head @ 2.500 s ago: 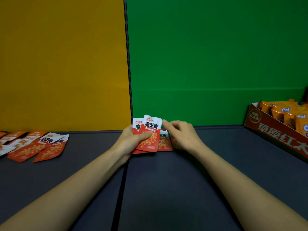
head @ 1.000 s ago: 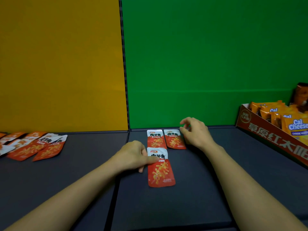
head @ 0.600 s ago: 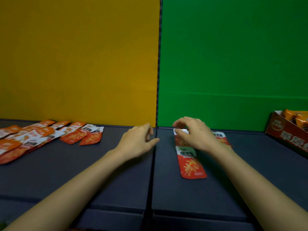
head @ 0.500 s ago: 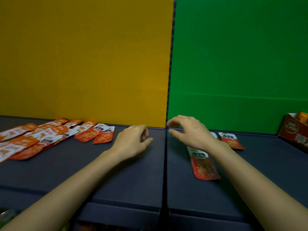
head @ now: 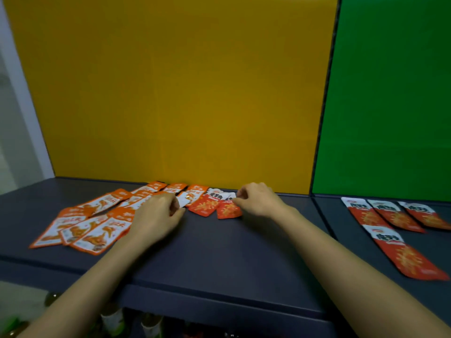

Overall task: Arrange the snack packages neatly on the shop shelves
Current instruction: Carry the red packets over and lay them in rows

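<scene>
— Between the two hands, what lies on the shelf?

— A red snack packet and, just beside it toward the right hand, a smaller red packet. Both are close to the yellow back panel. That hand's fingers curl at the smaller one's white top and seem to pinch it.

— And the left hand?

— Knuckles up, fingers curled under, at the edge of the orange-and-white packets, which spread in a loose overlapping heap to its left. Whether it grips one I cannot tell.

— Anything right of the right hand?

— Four more red packets, well apart from it, before the green panel: three in a row at the back, one in front of the leftmost.
</scene>
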Demonstrator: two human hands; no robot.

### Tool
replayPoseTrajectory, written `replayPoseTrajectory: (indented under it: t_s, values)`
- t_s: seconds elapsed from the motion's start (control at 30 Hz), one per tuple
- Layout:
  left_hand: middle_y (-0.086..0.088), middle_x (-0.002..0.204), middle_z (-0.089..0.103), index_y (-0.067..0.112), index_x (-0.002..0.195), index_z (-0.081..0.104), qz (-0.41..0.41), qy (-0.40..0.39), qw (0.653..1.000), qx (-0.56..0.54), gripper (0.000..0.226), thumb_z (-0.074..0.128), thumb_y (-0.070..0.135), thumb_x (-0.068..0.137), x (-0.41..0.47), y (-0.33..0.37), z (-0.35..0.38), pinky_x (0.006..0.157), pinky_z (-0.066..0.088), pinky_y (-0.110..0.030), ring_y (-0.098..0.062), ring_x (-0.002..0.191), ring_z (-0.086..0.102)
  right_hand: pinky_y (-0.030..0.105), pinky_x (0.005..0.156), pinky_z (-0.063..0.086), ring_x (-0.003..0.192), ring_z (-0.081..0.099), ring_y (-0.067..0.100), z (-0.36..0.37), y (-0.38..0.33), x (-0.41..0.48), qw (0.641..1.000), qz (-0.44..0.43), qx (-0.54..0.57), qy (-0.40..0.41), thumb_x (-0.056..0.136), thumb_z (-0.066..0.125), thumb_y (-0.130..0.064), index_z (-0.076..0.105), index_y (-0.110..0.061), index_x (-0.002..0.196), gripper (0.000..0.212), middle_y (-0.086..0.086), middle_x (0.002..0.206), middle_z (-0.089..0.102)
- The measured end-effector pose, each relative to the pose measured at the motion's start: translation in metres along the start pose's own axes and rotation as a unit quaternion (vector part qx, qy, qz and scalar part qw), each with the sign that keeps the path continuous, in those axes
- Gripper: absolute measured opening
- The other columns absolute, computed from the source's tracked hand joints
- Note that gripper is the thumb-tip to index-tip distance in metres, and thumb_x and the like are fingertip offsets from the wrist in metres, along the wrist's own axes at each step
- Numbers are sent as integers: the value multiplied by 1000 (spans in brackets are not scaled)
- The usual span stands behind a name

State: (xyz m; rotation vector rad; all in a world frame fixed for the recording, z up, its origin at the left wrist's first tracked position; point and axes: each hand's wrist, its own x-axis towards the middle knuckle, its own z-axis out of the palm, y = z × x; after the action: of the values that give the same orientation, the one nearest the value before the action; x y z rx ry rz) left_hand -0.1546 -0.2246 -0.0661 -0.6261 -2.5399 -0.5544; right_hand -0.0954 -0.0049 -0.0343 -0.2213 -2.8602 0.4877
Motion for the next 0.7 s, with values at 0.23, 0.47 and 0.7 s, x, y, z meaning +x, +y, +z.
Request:
replayPoseTrajectory:
  t_s: [0.23, 0.47, 0.7]
  values:
    - [-7, 102, 61, 15, 86, 55, -32, -49, 996, 71, 36, 55, 50, 84, -2, -62, -10, 78, 44, -34, -25, 99, 54, 31, 70, 37, 109, 54, 32, 37, -28, 22, 992, 116, 33, 24, 86, 55, -50, 52, -12, 99, 40, 14, 120, 58]
    - [-9, 116, 59, 11, 110, 59, -4, -50, 996, 71, 57, 47, 60, 84, -11, -73, -9, 94, 38, -34, -25, 116, 46, 41, 98, 39, 132, 36, 30, 60, -41, 36, 977, 211, 19, 34, 74, 54, -71, 38, -5, 134, 91, 12, 141, 44]
    - [-8, 136, 48, 11, 134, 41, -16, -83, 996, 30, 80, 54, 66, 76, -13, -73, -4, 103, 33, -33, -23, 127, 39, 40, 104, 33, 135, 32, 29, 71, -48, 46, 966, 250, -37, 59, 67, 56, -75, 35, -6, 137, 101, 12, 145, 38]
